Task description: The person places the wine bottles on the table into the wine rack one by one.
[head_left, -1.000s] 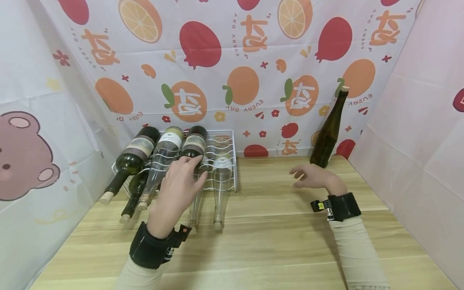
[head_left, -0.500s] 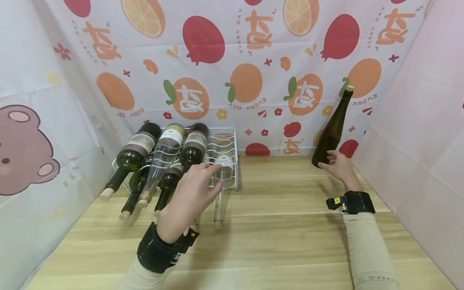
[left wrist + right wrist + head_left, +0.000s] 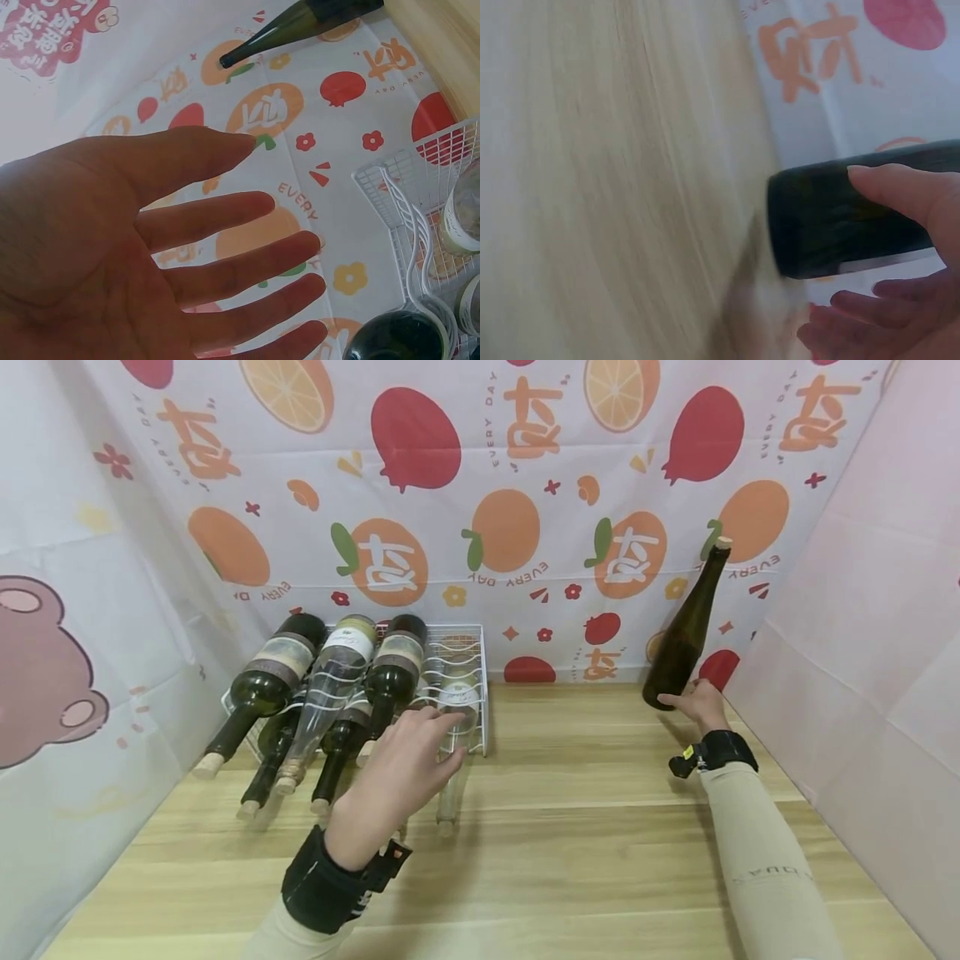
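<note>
At the back right, a dark green corked wine bottle stands upright on the table. My right hand is at its lower right side. In the right wrist view the thumb lies over the bottle, while the other fingers are bent beside it with a gap between them and the glass. My left hand hovers in front of a white wire rack, fingers extended and holding nothing. Dark and clear corked bottles lie in the rack, such as a dark one and a clear one; my left hand partly hides some.
The rack's bottles lie in two layers, their necks jutting forward over the wooden table. Behind hangs a fruit-print cloth, with light cloth walls at the left and right.
My right hand has moved right to the standing bottle, its thumb now over the lower part. My left hand has shifted right and slightly nearer, uncovering more racked bottles. The green bottle stays standing.
</note>
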Action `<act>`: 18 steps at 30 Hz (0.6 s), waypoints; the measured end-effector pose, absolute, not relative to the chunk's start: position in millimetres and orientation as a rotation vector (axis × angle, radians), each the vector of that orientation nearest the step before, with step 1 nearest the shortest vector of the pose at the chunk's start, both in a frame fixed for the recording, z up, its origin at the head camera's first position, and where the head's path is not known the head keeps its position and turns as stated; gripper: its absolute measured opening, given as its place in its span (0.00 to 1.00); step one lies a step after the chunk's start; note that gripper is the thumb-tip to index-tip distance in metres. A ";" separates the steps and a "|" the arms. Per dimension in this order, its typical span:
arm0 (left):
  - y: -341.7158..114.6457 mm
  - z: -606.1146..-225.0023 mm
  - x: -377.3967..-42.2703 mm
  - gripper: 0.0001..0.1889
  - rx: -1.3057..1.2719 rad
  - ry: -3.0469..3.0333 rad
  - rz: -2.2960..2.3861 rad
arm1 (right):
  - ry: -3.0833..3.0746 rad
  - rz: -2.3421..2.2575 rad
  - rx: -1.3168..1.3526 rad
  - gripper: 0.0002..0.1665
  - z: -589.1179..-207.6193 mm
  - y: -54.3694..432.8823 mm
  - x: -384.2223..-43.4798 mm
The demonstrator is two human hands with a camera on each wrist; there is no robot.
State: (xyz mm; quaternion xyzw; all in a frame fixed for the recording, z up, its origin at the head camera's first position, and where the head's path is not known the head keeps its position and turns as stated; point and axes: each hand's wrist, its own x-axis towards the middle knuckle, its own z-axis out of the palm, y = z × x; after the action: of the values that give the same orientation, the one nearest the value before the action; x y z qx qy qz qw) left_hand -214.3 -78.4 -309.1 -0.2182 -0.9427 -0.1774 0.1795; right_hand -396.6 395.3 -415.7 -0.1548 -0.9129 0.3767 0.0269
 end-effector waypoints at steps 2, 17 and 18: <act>-78.8 -309.3 -215.0 0.18 -0.620 -2.667 -0.502 | -2.790 1.202 -0.493 0.57 -422.0 393.2 -401.2; -81.9 -310.5 -221.2 0.19 -0.628 -2.652 -0.483 | -2.667 1.364 -0.627 0.66 -445.3 396.3 -433.0; -82.1 -310.6 -221.3 0.19 -0.628 -2.651 -0.479 | -2.658 1.370 -0.625 0.67 -445.9 396.8 -433.5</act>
State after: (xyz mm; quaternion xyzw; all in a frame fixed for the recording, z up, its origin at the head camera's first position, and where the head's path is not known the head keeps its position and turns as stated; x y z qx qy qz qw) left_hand -221.3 -82.1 -310.6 -0.2230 -0.9415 -0.1702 0.1865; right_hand -433.5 396.8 -445.9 -0.2044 -0.8692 0.4481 0.0435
